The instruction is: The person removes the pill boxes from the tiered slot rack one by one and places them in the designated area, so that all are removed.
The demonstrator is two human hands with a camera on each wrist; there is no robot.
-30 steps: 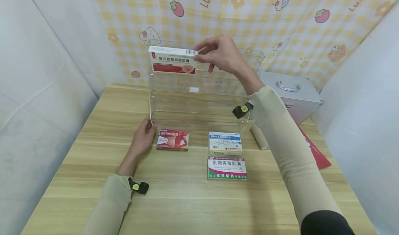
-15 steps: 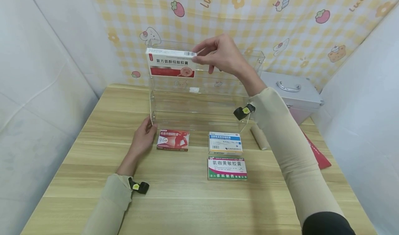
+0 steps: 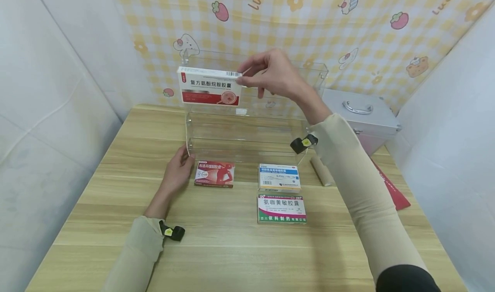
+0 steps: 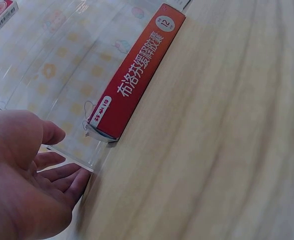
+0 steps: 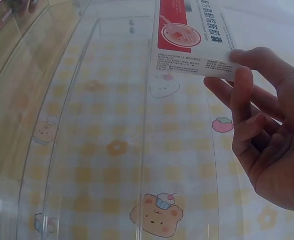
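Observation:
My right hand [image 3: 276, 75] pinches the right end of a white and red medicine box [image 3: 209, 87], thumb in front and fingers behind. The box is held label-forward before the upper left tiers of a clear acrylic stepped rack [image 3: 247, 130]. In the right wrist view, the box [image 5: 194, 37] stands out from the rack's clear shelves, its printed end visible. My left hand [image 3: 178, 169] rests at the rack's lower left corner. The left wrist view shows this hand [image 4: 31, 175] with loosely extended fingers touching the rack's side edge. Beside it lies a red medicine box [image 3: 214, 174].
A blue and white medicine box [image 3: 279, 178] and a green and pink one [image 3: 281, 209] lie before the rack on the wooden table [image 3: 216, 257]. To the right are a beige cylinder [image 3: 322, 170], a silver case [image 3: 361, 111] and a red flat item [image 3: 394, 193].
My right hand has brought the white and red medicine box lower and slightly left, toward me, in front of the rack. My left hand and the boxes on the table have stayed put.

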